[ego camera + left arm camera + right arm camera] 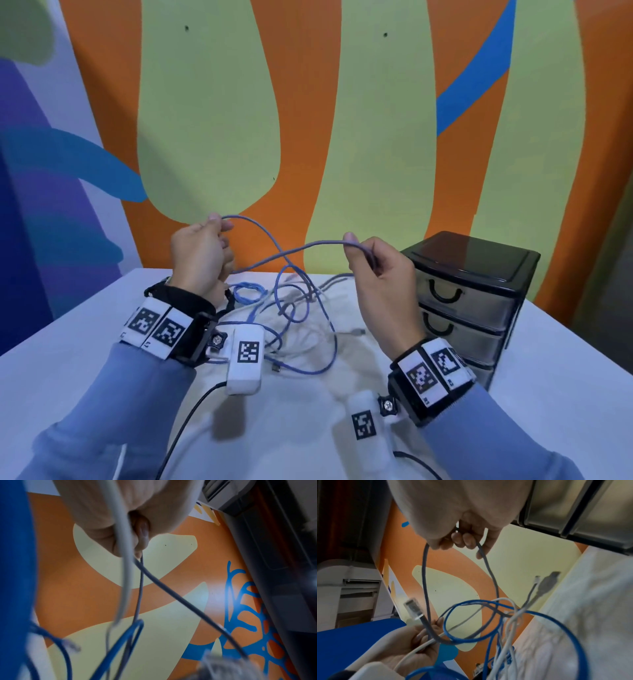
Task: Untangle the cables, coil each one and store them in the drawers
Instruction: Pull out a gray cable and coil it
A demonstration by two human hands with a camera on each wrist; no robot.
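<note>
A grey-blue network cable [274, 240] arcs in the air between both hands above the table. My left hand [221, 226] pinches one loop of it at the top left; the left wrist view shows the fingers [137, 534] curled round that cable and a white cable [125, 574]. Its clear plug [412, 608] sticks up by the left hand. My right hand [359, 246] grips the same cable, fingers [464, 540] curled round it. Beneath lies a tangle [294, 315] of bright blue [471, 639], white and grey cables. The black drawer unit [469, 294] stands at the right, its drawers closed.
The white table [85, 335] ends at a painted wall close behind. A small coiled light-blue cable [248, 291] lies near the left hand. A grey USB plug [547, 584] hangs in the tangle. Black wrist-camera leads [191, 421] trail over the near edge.
</note>
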